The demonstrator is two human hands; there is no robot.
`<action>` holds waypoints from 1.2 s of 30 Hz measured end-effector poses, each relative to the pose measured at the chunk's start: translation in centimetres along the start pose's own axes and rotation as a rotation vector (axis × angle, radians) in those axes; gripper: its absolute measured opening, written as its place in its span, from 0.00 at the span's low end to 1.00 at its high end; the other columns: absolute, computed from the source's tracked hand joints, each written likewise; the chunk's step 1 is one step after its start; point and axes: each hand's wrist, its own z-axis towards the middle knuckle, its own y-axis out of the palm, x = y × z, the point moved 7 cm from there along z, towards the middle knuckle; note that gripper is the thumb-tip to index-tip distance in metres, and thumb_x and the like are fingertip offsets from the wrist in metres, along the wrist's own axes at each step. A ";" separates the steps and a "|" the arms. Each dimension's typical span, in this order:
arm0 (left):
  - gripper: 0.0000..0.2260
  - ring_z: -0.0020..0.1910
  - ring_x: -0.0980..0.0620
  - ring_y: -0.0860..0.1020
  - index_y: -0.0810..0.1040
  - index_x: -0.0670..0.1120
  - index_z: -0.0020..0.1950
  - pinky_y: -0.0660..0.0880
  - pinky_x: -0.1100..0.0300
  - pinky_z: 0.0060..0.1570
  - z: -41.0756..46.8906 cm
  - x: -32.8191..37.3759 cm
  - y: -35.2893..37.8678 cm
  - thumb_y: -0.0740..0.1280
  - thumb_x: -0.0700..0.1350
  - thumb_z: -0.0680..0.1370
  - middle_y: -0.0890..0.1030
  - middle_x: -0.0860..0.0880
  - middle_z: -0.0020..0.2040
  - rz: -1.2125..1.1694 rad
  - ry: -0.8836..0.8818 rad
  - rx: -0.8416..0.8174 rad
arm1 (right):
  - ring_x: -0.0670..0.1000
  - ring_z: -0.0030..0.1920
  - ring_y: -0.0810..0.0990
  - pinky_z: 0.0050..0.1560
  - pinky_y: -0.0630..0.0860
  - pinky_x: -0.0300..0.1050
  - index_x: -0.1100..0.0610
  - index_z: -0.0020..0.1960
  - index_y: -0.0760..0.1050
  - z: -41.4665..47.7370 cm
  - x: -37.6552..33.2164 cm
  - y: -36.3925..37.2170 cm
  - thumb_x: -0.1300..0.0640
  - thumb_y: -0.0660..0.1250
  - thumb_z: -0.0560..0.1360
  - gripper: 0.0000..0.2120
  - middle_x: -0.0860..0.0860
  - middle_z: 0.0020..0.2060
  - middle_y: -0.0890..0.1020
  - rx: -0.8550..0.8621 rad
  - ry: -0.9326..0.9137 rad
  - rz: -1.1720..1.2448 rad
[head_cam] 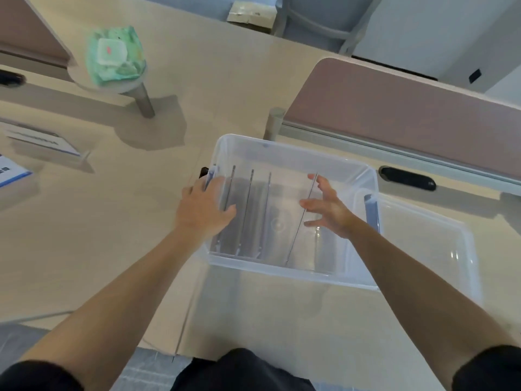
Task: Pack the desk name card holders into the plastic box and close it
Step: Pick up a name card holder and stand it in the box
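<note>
The work lay on a pale beige desk (pixel 107 249), with pinkish divider panels (pixel 408 108) standing along its far right and far left sides and a grey chair (pixel 315 21) beyond the back edge. A green pack of wipes (pixel 115 53) sat on a small round stand (pixel 110 83) toward the far left.

The clear plastic box (pixel 282 270) stood open in the middle of the desk, and inside it the transparent name card holders (pixel 248 210) stood upright in a row; their faces were nearly invisible (only thin dark edges gave them away), so their count was hard to settle. The lid (pixel 428 249) lay just right of the box, touching its right wall. Printed cards (pixel 42 142) at the left edge were cut off and too blurred to read.

The left hand (pixel 205 210) lay over the box's left rim, fingers curled around the leftmost holder. The right hand (pixel 327 210) was spread, fingers splayed, against the rightmost holder, gripping nothing. Bare desk stretched left of the box; the right side was crowded by the lid and divider.
</note>
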 end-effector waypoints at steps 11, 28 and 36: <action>0.32 0.65 0.39 0.65 0.55 0.57 0.77 0.68 0.50 0.60 -0.1 0.3 -0.3 0.64 0.55 0.76 0.64 0.51 0.75 -0.017 -0.043 0.051 | 0.59 0.75 0.61 0.70 0.65 0.65 0.41 0.71 0.68 6.0 4.8 0.7 0.60 0.78 0.67 0.37 0.49 0.75 0.57 -0.071 0.143 0.119; 0.28 0.63 0.41 0.67 0.62 0.58 0.76 0.66 0.51 0.63 0.0 0.1 -0.4 0.66 0.52 0.76 0.71 0.51 0.68 -0.172 -0.022 0.082 | 0.59 0.69 0.73 0.66 0.74 0.56 0.28 0.74 0.39 -0.3 5.5 1.1 0.39 0.76 0.63 0.55 0.54 0.77 0.62 -0.235 0.032 -0.505; 0.28 0.64 0.42 0.66 0.61 0.58 0.76 0.65 0.53 0.63 0.0 0.1 -0.5 0.65 0.52 0.77 0.70 0.53 0.70 -0.191 -0.033 0.075 | 0.56 0.72 0.69 0.63 0.74 0.46 0.28 0.72 0.37 0.2 4.9 3.5 0.47 0.80 0.61 0.59 0.51 0.79 0.55 -0.322 -0.006 -0.419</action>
